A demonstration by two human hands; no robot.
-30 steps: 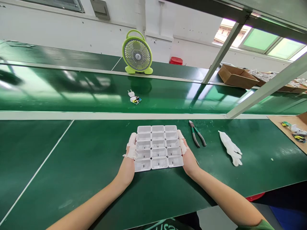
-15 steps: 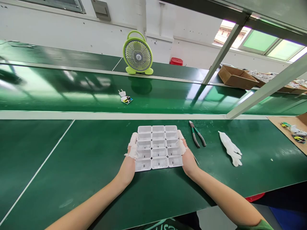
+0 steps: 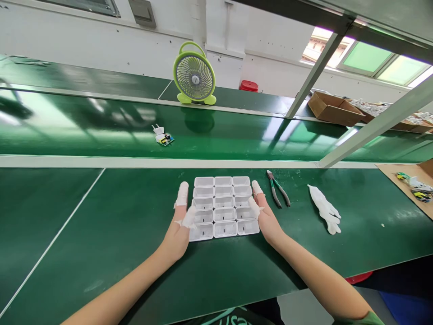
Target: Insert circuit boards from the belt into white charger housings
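Note:
Several small white rectangular trays [image 3: 223, 202] form a block of three columns on the green table. My left hand [image 3: 180, 221] is at the block's left side, its thumb near the lower left tray and its fingers raised away from the edge. At the right side is my right hand [image 3: 264, 210], with thumb and fingers apart beside the trays. White coverings wrap the fingertips of both hands. Neither hand grasps a tray. Short dark marks show inside many of the trays.
Pliers [image 3: 278, 189] and a white glove [image 3: 324, 208] lie to the right. Beyond the pale rail, a plug with a circuit board [image 3: 163, 136] rests on the green belt. A green fan [image 3: 194, 76] stands behind. Cardboard [image 3: 392, 180] holding parts is at the far right.
Both hands have loosened from the block's sides, and the left fingers have moved outward. The plug with the circuit board has shifted left along the belt. The trays have hardly moved.

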